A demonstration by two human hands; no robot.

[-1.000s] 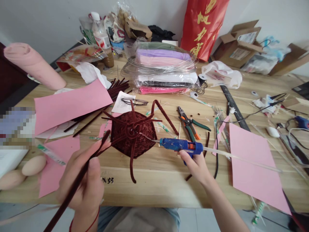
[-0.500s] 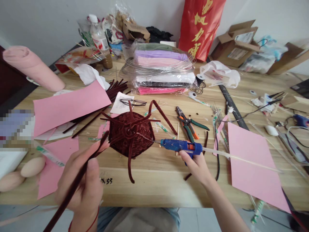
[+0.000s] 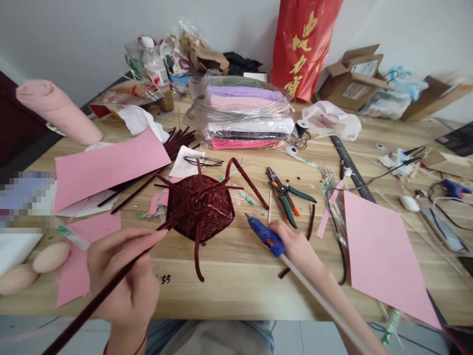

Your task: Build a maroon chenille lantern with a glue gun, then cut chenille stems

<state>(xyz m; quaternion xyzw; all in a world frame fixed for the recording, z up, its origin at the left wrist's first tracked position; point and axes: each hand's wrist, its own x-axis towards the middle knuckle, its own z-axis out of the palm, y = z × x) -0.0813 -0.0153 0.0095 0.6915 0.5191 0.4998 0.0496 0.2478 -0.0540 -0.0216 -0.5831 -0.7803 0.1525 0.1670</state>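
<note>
A dark brown pipe cleaner (image 3: 107,292) is pinched between the thumb and fingers of my left hand (image 3: 125,276). Its tip reaches the left side of a woven brown pipe-cleaner piece (image 3: 210,212), a rounded form with loose stems sticking out from its centre. Whether tip and piece touch, I cannot tell. My right hand (image 3: 293,244) grips a blue hot glue gun (image 3: 266,235) with a long clear glue stick (image 3: 318,291) out of its back. The nozzle points up and left, just right of the woven piece, apart from it. A thin glue strand crosses the piece's right side.
Pliers (image 3: 286,195) lie beyond the glue gun. Pink sheets (image 3: 384,256) flank the work on both sides. At the left are two eggs (image 3: 51,256) and dark pipe cleaners (image 3: 179,143). Bagged coloured stems (image 3: 247,113) and a red bag (image 3: 306,49) stand behind.
The glue gun has drawn back from the woven piece, turning from sideways to slanting up-left. My left hand has brought the pipe cleaner's tip towards the piece's left side.
</note>
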